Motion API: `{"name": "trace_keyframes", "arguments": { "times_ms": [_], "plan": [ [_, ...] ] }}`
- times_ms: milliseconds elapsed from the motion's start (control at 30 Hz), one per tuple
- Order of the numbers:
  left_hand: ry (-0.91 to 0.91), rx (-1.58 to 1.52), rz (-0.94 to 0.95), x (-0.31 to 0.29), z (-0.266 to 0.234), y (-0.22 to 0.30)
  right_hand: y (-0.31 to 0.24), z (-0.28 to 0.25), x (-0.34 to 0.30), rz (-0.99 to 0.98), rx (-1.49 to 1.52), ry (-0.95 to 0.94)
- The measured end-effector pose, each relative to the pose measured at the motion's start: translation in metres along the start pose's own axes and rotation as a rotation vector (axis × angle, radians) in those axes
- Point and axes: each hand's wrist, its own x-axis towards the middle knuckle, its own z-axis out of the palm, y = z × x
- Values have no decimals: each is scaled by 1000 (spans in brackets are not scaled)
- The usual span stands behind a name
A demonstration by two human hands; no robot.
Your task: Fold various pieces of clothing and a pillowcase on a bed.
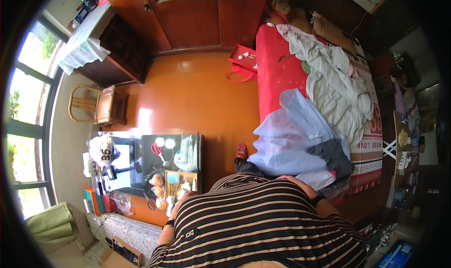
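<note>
My left hand (182, 200) is beside my striped shirt, next to the glass-topped table. The shirt covers most of it, and its fingers do not show. Nearest to it are a gold-patterned box (190, 179) and some small orange-and-white figures (158, 190). At the bed's near edge is my right hand (300, 184), close to a white cloth (315, 179) and a dark grey garment (334, 157). Its fingers are hidden too, so whether it holds anything is unclear. A pale blue translucent sheet (286, 131) spreads over the bed in front of it.
Red-handled scissors (157, 149) and a white cap (102, 150) lie on the table (145, 150). A bamboo chair (105, 106) stands near the windows. Beside the bed is a red tray (242, 56). A crumpled light quilt (324, 75) covers part of the red bedding (275, 75).
</note>
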Motion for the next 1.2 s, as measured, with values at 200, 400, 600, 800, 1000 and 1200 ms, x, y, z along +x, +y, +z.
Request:
{"name": "trace_keyframes", "arguments": {
  "times_ms": [200,400,600,800,1000,1200],
  "plan": [
    [41,251,90,58,-33,144,-113,-105,48,177,44,35],
    [-18,36,176,115,-83,197,-189,-166,104,65,248,227],
    [-34,48,74,214,-157,160,-252,-180,161,121,274,190],
    [117,141,82,229,-198,242,-313,-234,233,96,304,232],
    [187,-44,-165,233,-215,254,-341,-341,337,93,239,428],
    [113,-523,-350,245,-177,265,-329,-451,463,250,202,600]
  ]
}}
